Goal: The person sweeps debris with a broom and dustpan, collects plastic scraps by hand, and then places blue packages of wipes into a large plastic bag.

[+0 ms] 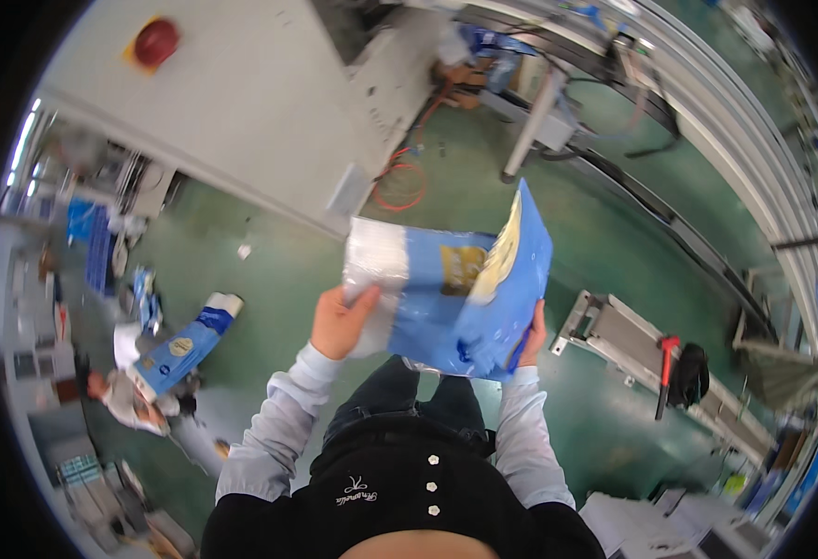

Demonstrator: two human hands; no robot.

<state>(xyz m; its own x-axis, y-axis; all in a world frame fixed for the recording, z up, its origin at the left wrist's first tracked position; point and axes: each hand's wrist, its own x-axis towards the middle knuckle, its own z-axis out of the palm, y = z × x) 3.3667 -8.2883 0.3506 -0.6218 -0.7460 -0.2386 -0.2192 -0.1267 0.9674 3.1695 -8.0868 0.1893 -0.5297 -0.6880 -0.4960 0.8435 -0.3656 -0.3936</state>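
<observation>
In front of my body I hold up a glossy blue-and-white plastic package (435, 312) with gold and pale yellow print. My left hand (338, 321) is closed on its whitish, see-through end, thumb on top. At the other side my right hand (534, 337) grips the blue part from its right edge, most of the fingers hidden behind it. The right part of the package stands up in a steep fold, showing a pale yellow strip; whether this is one piece or several layers, I cannot tell.
A large pale machine cabinet (232, 102) with a red button (156, 42) stands at far left. Beyond it lies a coiled orange hose (401, 186). Rails curve along the right, above a low conveyor frame (623, 335) and a red-handled tool (667, 373). A co-worker (129, 402) holds a similar blue package (185, 349).
</observation>
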